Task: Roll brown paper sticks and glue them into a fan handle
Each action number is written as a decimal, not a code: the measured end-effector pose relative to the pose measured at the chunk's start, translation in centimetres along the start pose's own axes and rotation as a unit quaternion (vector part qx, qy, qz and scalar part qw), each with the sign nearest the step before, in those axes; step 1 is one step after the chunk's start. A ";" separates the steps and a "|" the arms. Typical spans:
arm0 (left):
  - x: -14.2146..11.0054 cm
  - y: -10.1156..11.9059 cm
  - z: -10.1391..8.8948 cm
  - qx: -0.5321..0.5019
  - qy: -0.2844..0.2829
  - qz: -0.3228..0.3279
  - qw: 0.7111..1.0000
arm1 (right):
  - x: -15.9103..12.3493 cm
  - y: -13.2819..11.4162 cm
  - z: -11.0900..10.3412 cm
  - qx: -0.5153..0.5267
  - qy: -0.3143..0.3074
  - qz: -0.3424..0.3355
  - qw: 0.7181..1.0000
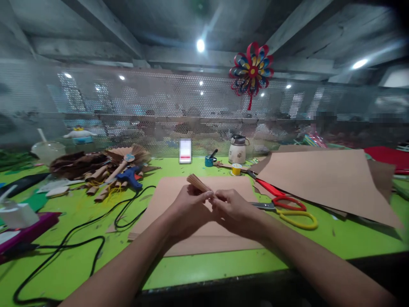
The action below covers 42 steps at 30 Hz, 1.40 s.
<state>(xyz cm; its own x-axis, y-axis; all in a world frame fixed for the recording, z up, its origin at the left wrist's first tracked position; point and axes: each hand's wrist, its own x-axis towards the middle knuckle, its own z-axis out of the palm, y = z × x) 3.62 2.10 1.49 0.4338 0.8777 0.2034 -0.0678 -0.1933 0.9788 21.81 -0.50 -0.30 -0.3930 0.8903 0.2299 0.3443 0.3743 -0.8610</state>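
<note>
One flask [237, 152]! Left of it I count one phone [185, 152], one teal pot [208, 161], one glue gun [130, 175]; in front, one yellow spool [236, 170]; above, one flower ornament [252, 71]; nearer me, one pleated paper [197, 183].

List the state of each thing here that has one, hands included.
Left hand: closed around paper bundle
Right hand: fingers pinched at the bundle's near end
Paper bundle: layered, narrow, held tilted
Phone: upright, screen lit
Flask: upright, lid on
Scissors: lying down; blade tips hidden
Flower ornament: hanging
Yellow spool: upright
Ceiling light: on
</note>
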 end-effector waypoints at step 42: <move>1.6 0.0 -3.0 -0.180 0.160 0.034 0.970 | 1.8 0.7 -2.1 -0.006 0.109 -0.127 0.986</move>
<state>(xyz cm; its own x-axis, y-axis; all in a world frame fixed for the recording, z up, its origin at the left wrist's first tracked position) 1.57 4.79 1.89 0.1197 0.9707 0.2083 -0.4210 -0.1404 0.8961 23.18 1.88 0.50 -0.2749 0.8018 0.5306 0.2695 0.5940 -0.7580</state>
